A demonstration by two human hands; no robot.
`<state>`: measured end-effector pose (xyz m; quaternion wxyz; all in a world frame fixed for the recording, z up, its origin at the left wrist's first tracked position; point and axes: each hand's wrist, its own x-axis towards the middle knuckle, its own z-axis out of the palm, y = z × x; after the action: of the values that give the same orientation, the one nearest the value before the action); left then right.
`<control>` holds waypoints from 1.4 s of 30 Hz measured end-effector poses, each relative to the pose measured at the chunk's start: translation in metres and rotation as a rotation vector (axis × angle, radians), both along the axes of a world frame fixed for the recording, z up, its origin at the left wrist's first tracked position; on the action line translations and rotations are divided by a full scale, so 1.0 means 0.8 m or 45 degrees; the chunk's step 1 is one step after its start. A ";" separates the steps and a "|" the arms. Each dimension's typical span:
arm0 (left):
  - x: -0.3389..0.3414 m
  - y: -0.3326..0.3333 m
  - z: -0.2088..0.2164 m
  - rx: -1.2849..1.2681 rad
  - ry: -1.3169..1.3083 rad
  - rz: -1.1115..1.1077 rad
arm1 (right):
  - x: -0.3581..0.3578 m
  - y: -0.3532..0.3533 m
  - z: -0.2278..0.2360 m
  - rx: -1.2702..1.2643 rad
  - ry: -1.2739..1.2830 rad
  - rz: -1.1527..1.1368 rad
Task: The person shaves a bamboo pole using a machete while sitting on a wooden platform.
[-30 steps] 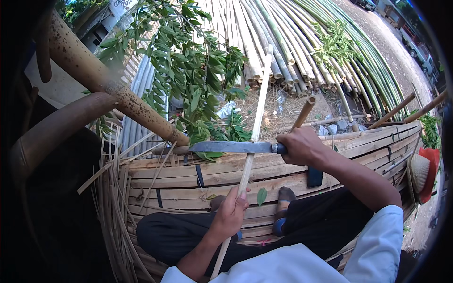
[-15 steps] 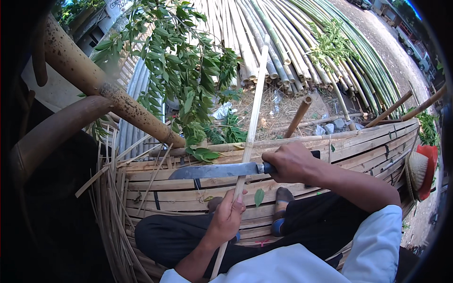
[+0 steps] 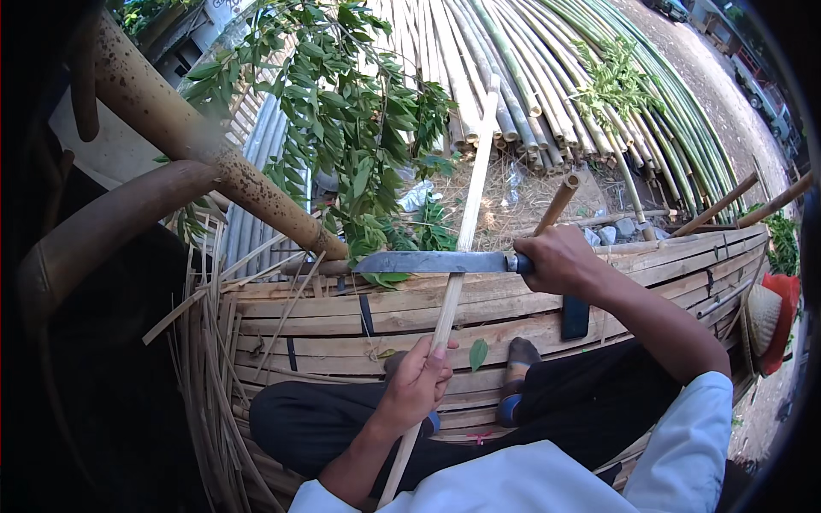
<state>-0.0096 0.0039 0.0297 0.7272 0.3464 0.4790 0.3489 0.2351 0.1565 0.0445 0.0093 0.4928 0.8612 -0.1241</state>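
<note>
A long pale bamboo strip (image 3: pixel 477 184) slants from my lap up and away toward the bamboo poles. My left hand (image 3: pixel 416 385) is closed around its lower part, thumb lying along it. My right hand (image 3: pixel 560 261) grips the dark handle of a large knife (image 3: pixel 432 262). The blade lies crosswise over the strip, well beyond my left hand, its tip pointing left. Whether the edge bites into the strip, I cannot tell. I sit on a platform of bamboo slats (image 3: pixel 342 353) with my legs bent.
Thin bamboo strips (image 3: pixel 209 385) are heaped at my left. A thick bamboo pole (image 3: pixel 184 141) and leafy branches (image 3: pixel 363 128) stand ahead on the left. Stacked bamboo poles (image 3: pixel 547 77) lie beyond. A dark phone-like slab (image 3: pixel 575 317), a fallen leaf (image 3: pixel 478 354) and a red-and-straw hat (image 3: pixel 767 321) are to the right.
My right hand has pushed the knife away from me along the strip and slightly right. The left hand keeps its hold. The dark slab beneath my right arm now shows more fully.
</note>
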 end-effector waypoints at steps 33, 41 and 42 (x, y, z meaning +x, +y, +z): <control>-0.006 0.008 -0.001 -0.161 -0.172 0.087 | -0.024 -0.020 -0.005 0.007 0.142 0.051; -0.006 -0.001 -0.001 -0.122 -0.260 -0.037 | 0.001 0.008 0.000 0.056 0.165 -0.168; -0.006 0.002 0.001 -0.117 -0.263 -0.033 | -0.003 -0.003 -0.002 0.085 0.169 -0.100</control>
<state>-0.0144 0.0058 0.0303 0.7923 0.2811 0.4126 0.3508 0.2329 0.1538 0.0432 -0.0692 0.5169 0.8435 -0.1282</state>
